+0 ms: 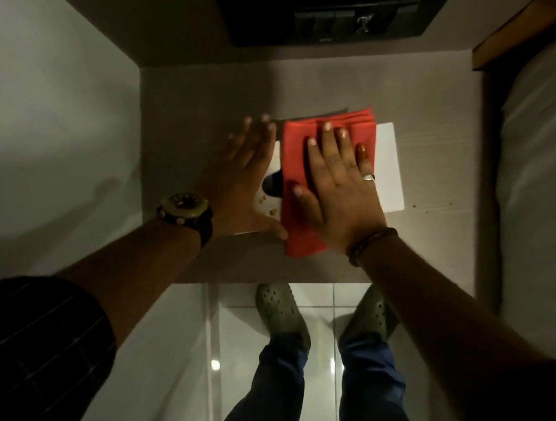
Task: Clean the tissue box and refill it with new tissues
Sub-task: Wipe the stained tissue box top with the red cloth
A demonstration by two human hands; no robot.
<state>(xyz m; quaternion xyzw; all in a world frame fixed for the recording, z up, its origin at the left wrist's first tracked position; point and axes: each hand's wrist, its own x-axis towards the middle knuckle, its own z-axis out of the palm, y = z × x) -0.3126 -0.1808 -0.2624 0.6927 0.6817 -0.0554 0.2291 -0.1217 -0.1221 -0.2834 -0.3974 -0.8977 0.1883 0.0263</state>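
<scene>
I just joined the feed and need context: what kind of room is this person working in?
Probably a bedroom, possibly a hotel room. A bed with white bedding and a wooden headboard flanks the small bedside table, below a dark switch panel on the wall. The right hand presses a red cloth on the white tissue box.

Right hand (339, 183) flat on red cloth (295, 160) (over white tissue box (389, 164)).
</scene>
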